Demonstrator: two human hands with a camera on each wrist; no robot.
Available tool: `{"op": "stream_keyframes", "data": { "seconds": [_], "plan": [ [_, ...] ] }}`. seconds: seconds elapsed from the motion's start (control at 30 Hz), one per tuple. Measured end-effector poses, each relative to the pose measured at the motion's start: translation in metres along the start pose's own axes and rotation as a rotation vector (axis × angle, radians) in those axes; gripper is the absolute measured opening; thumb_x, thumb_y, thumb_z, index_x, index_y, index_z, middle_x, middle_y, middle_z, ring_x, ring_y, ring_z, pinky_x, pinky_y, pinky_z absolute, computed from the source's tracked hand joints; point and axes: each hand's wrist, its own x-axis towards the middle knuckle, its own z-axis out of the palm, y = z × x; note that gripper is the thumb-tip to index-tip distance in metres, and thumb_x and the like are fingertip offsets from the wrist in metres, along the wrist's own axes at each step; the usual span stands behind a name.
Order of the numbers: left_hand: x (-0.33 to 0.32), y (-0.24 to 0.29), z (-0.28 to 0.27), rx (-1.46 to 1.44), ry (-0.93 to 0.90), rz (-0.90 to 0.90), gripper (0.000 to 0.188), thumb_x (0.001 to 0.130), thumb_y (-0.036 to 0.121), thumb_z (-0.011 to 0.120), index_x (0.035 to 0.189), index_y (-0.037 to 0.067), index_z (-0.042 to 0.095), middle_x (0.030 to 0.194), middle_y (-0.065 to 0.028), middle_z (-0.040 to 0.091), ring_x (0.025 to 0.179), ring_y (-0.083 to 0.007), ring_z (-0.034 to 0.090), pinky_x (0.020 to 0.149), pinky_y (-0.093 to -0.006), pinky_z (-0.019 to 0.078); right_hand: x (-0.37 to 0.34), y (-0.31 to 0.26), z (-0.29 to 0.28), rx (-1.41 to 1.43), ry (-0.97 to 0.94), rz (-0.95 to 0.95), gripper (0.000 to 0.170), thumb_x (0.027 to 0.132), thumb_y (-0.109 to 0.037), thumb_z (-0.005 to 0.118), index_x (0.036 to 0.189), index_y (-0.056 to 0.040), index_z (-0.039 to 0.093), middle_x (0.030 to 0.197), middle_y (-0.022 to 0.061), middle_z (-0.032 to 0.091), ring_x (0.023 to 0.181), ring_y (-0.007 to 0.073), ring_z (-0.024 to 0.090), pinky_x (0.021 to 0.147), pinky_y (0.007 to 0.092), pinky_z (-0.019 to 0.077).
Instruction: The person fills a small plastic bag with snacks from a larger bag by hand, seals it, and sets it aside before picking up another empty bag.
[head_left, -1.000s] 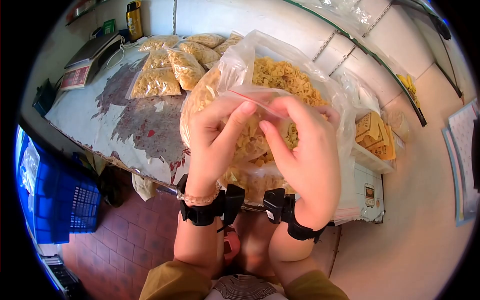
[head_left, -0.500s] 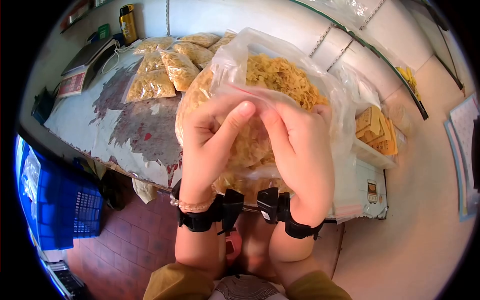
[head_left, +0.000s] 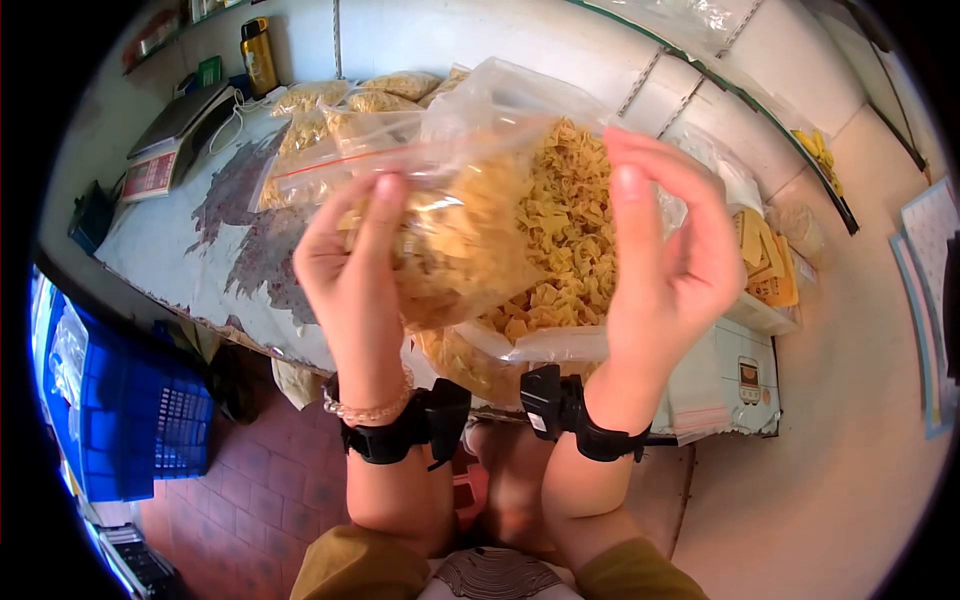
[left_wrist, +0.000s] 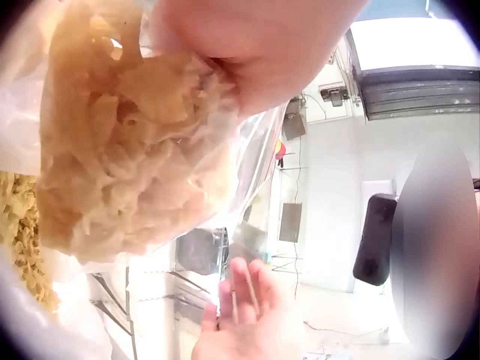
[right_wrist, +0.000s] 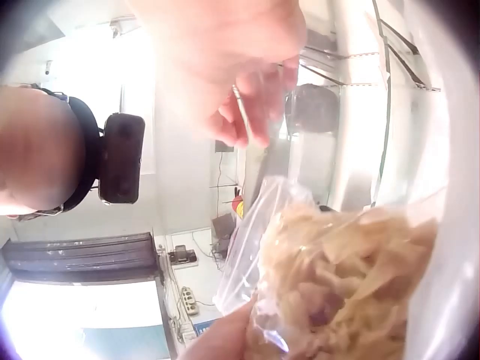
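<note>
In the head view my left hand [head_left: 355, 250] pinches a clear zip bag [head_left: 460, 235] near its red-striped top edge. Pale yellow, flat dried flakes fill the bag, which tilts up to the right. The left wrist view shows the filled bag [left_wrist: 135, 142] close up beside the hand. My right hand [head_left: 675, 240] is raised to the right, apart from the bag, its fingers loosely bent and nothing in them. Below and behind is a large clear plastic sack [head_left: 490, 90], its mouth wide and loose yellow flakes [head_left: 570, 240] inside.
Several filled bags [head_left: 400, 85] lie at the back of the worn table [head_left: 225, 225]. A scale [head_left: 155, 170] and a yellow bottle [head_left: 258, 55] stand at the left. Flat zip bags [head_left: 710, 410] lie at the front right. A blue basket [head_left: 110, 400] stands on the floor.
Both hands were together at the bag's red-striped top over the sack. The right hand has let go and moved right; the left has carried the bag left, where it shows full.
</note>
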Motion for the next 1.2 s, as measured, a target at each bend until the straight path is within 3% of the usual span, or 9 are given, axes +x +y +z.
{"op": "stream_keyframes", "data": {
  "seconds": [0.1, 0.23, 0.3, 0.47, 0.8, 0.87, 1.07, 1.13, 1.2],
  "plan": [
    [0.010, 0.000, -0.011, -0.254, 0.142, -0.040, 0.023, 0.093, 0.011, 0.066, 0.108, -0.007, 0.067, 0.095, -0.0108, 0.071, 0.086, -0.0116, 0.067, 0.075, -0.0232, 0.0534, -0.004, -0.001, -0.003, 0.135, 0.094, 0.325, 0.013, 0.087, -0.013, 0.071, 0.094, -0.0021, 0.069, 0.099, 0.0078, 0.070, 0.093, 0.0183, 0.063, 0.090, 0.0341, 0.0459],
    [0.010, 0.002, -0.017, -0.297, 0.020, -0.094, 0.020, 0.093, 0.010, 0.065, 0.106, -0.005, 0.068, 0.095, -0.0102, 0.072, 0.084, -0.0116, 0.068, 0.073, -0.0229, 0.0537, -0.019, 0.008, 0.016, 0.081, -0.326, 0.537, 0.064, 0.089, -0.054, 0.064, 0.121, 0.0020, 0.058, 0.109, 0.0150, 0.067, 0.105, 0.0258, 0.061, 0.093, 0.0394, 0.0459],
    [0.007, -0.002, -0.012, -0.224, -0.033, -0.105, 0.018, 0.093, 0.011, 0.066, 0.104, -0.003, 0.069, 0.095, -0.0081, 0.071, 0.083, -0.0105, 0.066, 0.074, -0.0229, 0.0528, -0.027, 0.003, 0.032, 0.288, -0.432, 0.674, 0.073, 0.090, -0.059, 0.059, 0.128, 0.0033, 0.052, 0.113, 0.0189, 0.065, 0.106, 0.0278, 0.061, 0.093, 0.0405, 0.0453],
    [-0.003, -0.001, -0.002, -0.271, -0.149, -0.040, 0.019, 0.096, 0.009, 0.061, 0.109, -0.004, 0.066, 0.104, -0.0078, 0.069, 0.092, -0.0114, 0.063, 0.083, -0.0250, 0.0500, -0.024, -0.010, 0.045, 0.429, -0.267, 0.568, 0.036, 0.092, -0.031, 0.064, 0.108, 0.0014, 0.061, 0.090, 0.0127, 0.069, 0.081, 0.0240, 0.066, 0.075, 0.0341, 0.0497],
    [-0.008, 0.000, 0.010, -0.009, -0.080, 0.093, 0.024, 0.096, 0.004, 0.056, 0.118, -0.005, 0.062, 0.112, -0.0102, 0.067, 0.099, -0.0139, 0.062, 0.090, -0.0280, 0.0494, -0.032, 0.000, 0.049, 0.183, -0.243, 0.422, 0.021, 0.094, -0.018, 0.061, 0.102, 0.0005, 0.061, 0.078, 0.0155, 0.066, 0.062, 0.0263, 0.061, 0.062, 0.0317, 0.0486],
    [-0.007, -0.001, 0.011, -0.066, -0.111, 0.059, 0.022, 0.096, 0.007, 0.058, 0.114, -0.004, 0.065, 0.109, -0.0078, 0.068, 0.099, -0.0118, 0.060, 0.091, -0.0275, 0.0466, -0.030, -0.001, 0.047, 0.095, -0.194, 0.387, 0.019, 0.094, -0.018, 0.061, 0.100, -0.0001, 0.061, 0.072, 0.0129, 0.064, 0.054, 0.0188, 0.058, 0.053, 0.0293, 0.0455],
    [-0.007, 0.009, -0.001, -0.454, -0.452, -0.405, 0.050, 0.095, 0.013, 0.063, 0.140, 0.001, 0.042, 0.129, -0.0045, 0.055, 0.118, -0.0128, 0.051, 0.099, -0.0278, 0.0411, -0.031, 0.012, 0.036, 0.182, 0.015, 0.591, 0.020, 0.096, -0.019, 0.061, 0.104, -0.0002, 0.062, 0.086, 0.0068, 0.067, 0.067, 0.0086, 0.059, 0.058, 0.0264, 0.0479],
    [-0.006, 0.009, -0.006, -0.358, -0.584, -0.374, 0.057, 0.091, 0.011, 0.068, 0.140, 0.001, 0.041, 0.129, -0.0057, 0.055, 0.118, -0.0139, 0.051, 0.098, -0.0284, 0.0431, -0.028, 0.015, 0.038, 0.214, 0.106, 0.593, 0.022, 0.096, -0.018, 0.062, 0.107, 0.0004, 0.062, 0.093, 0.0072, 0.068, 0.074, 0.0100, 0.062, 0.064, 0.0269, 0.0510],
    [-0.006, 0.009, -0.009, -0.032, -0.715, -0.198, 0.079, 0.075, 0.004, 0.083, 0.141, 0.001, 0.039, 0.129, -0.0105, 0.055, 0.117, -0.0164, 0.055, 0.090, -0.0290, 0.0506, -0.022, 0.013, 0.039, 0.491, 0.454, 0.808, 0.029, 0.096, -0.021, 0.062, 0.113, 0.0022, 0.060, 0.107, 0.0086, 0.065, 0.097, 0.0138, 0.064, 0.082, 0.0304, 0.0519]
  ]
}}
